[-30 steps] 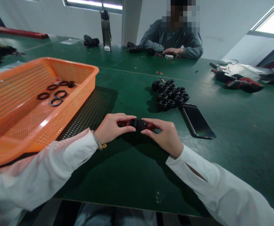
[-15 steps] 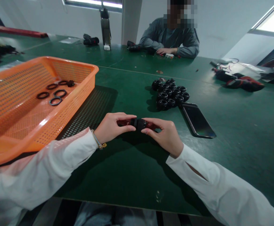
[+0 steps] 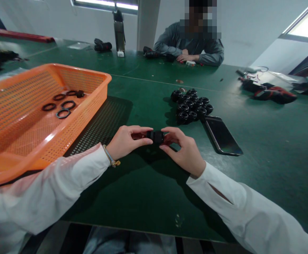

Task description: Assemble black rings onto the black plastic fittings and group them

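Between my two hands is a black cable gland (image 3: 158,137), lying sideways just above the green table. My left hand (image 3: 129,139) pinches its left end between thumb and fingers. Around the right end curve the thumb and fingers of my right hand (image 3: 184,146), in a looser grip than the left. A cluster of similar black glands (image 3: 192,107) stands beyond my right hand. In the orange basket (image 3: 84,116) at the left lie several black ring nuts (image 3: 63,113) and a small black piece (image 3: 80,94).
A phone (image 3: 222,135) lies right of the cluster. Farther back are a bottle (image 3: 119,35), dark power tools (image 3: 102,46) and a red-and-black tool (image 3: 275,93) beside plastic bags. Across the table (image 3: 143,197) sits a person (image 3: 188,38) with both arms resting on it.
My right thumb and fingers have loosened and spread slightly at the gland's right end. My left hand keeps its pinch. The person opposite has shifted their hands a little.
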### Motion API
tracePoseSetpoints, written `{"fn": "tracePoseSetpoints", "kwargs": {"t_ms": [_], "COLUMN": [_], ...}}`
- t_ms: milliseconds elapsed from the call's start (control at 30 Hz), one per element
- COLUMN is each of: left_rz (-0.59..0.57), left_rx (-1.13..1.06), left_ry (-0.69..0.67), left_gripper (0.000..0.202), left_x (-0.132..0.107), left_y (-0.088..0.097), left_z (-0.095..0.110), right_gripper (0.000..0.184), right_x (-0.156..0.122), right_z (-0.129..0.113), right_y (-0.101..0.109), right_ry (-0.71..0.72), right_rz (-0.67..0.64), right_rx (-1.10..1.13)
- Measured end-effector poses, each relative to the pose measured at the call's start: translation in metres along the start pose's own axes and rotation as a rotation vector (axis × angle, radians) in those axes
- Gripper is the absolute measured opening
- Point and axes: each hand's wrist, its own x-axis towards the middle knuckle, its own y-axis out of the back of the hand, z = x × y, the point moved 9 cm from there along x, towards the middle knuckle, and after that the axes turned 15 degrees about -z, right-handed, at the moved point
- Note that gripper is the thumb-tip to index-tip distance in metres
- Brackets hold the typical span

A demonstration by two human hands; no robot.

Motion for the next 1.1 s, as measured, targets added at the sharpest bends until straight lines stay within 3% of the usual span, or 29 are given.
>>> {"fn": "tracePoseSetpoints", "kwargs": {"t_ms": [1100], "left_rz": [-0.006], "left_rx": [0.053], "left_ry": [-0.049], "left_gripper": [0.04], "left_x": [-0.0029], "left_y": [-0.0015], "left_z": [0.0029], "right_gripper": [0.025], "right_x": [0.0017], "right_z": [0.0077], "right_y": [-0.0009], "right_ry": [-0.089], "right_rz": [-0.009], "right_rx": [0.09]}}
